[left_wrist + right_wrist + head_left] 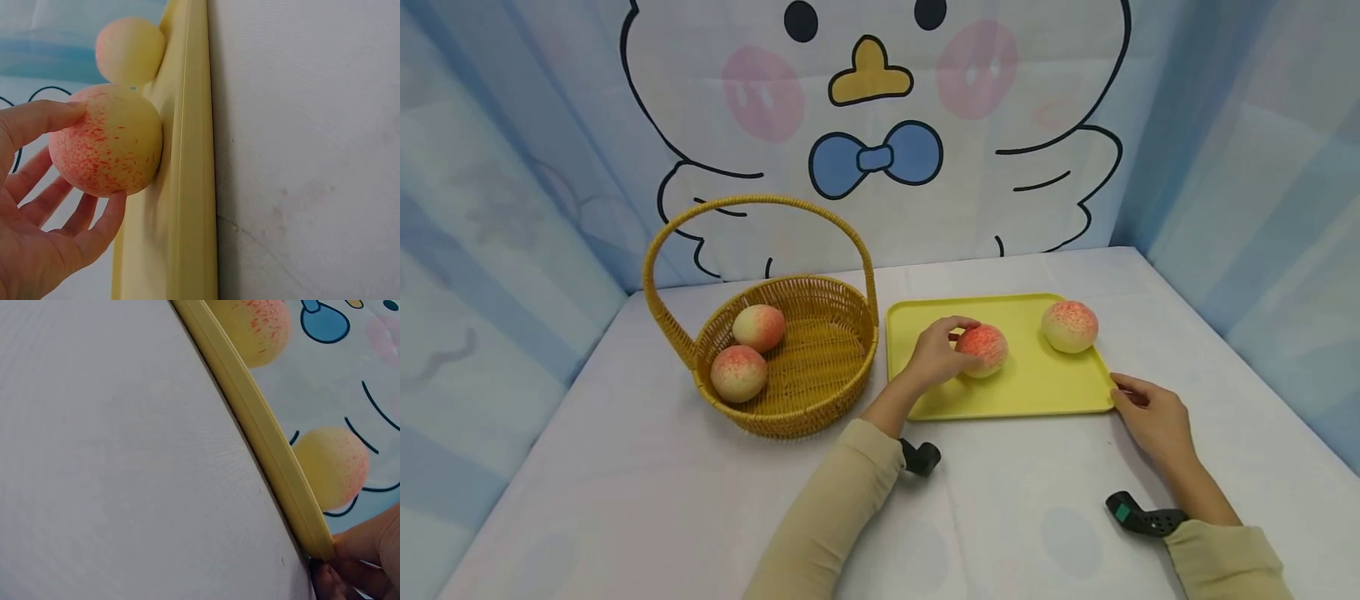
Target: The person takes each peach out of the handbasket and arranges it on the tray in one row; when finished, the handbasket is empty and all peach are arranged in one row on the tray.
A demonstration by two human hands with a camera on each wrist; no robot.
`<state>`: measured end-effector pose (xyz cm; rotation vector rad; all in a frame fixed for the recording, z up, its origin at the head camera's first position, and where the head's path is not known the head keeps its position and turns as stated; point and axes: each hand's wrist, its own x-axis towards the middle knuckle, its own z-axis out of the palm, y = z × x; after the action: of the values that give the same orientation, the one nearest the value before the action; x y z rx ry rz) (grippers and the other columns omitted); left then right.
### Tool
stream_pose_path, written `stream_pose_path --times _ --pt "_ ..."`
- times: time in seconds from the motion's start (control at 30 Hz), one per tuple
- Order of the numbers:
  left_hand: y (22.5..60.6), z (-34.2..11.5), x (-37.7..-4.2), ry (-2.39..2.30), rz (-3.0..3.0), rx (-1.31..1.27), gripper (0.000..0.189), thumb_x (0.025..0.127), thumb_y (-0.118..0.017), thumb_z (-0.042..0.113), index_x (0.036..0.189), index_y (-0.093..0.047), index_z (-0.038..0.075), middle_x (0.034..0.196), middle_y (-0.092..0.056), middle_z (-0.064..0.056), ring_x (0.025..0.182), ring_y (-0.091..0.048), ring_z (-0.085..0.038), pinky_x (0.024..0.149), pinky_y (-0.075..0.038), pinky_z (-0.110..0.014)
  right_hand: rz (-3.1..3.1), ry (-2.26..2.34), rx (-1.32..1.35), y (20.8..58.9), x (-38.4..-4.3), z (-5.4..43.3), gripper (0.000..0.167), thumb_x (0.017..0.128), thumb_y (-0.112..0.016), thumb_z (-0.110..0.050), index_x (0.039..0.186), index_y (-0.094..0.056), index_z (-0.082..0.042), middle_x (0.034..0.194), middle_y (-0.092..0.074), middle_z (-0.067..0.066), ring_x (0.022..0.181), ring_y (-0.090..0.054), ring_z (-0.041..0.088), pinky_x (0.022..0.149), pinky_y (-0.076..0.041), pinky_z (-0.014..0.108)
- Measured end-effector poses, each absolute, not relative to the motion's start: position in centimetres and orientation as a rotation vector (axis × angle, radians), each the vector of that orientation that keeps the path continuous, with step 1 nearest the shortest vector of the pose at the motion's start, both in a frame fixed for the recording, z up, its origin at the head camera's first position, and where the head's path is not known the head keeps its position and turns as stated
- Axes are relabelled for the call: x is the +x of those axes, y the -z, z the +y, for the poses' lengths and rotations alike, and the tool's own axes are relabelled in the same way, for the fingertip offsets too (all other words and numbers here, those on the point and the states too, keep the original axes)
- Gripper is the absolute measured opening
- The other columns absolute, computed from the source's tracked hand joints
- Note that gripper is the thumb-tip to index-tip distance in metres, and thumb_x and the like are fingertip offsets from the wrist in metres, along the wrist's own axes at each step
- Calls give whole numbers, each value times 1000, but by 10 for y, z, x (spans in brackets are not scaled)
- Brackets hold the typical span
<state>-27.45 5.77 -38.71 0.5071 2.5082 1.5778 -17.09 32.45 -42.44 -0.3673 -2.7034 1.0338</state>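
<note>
On the yellow tray (1037, 393) lie two pink-and-cream peaches. My left hand (951, 348) grips the left peach (987, 350), thumb on top and fingers curled round its side. The left wrist view shows that peach (109, 147) between thumb and fingers of the left hand (44, 231), resting against the tray (187, 187). The second peach (1070, 326) sits free at the tray's back right. My right hand (1138, 407) pinches the tray's front right corner; in the right wrist view its fingers (365, 553) clasp the tray's rim (262, 431).
A woven basket (790, 421) with a tall handle stands left of the tray and holds two peaches (758, 327) (739, 373). The white table meets cloth walls at the back and on both sides.
</note>
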Motion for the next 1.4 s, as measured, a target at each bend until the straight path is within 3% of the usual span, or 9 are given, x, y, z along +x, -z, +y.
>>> stream_pose_path --times 0.23,0.47,1.4 --pt "390 66 -279 -1585 2508 527 48 73 -77 6 117 -61 14 120 -53 0 104 -51 -19 77 -46 -26 -2700 -1031 -380 425 -171 323 38 94 -50 -14 123 -52 9 113 -55 29 99 -51 36 76 -43 41" --pt "390 76 -286 -1580 2514 537 47 73 -77 6 117 -62 14 118 -54 1 103 -51 -18 76 -45 -24 -2696 -1030 -387 424 -173 324 38 94 -49 -13 124 -51 9 113 -54 29 100 -50 37 80 -43 46" --pt "385 105 -294 -1543 2529 594 45 75 -76 8 117 -61 13 118 -55 0 104 -51 -19 79 -44 -23 -2678 -1037 -377 422 -171 323 36 93 -51 -10 122 -52 10 112 -56 29 99 -53 37 80 -44 46"
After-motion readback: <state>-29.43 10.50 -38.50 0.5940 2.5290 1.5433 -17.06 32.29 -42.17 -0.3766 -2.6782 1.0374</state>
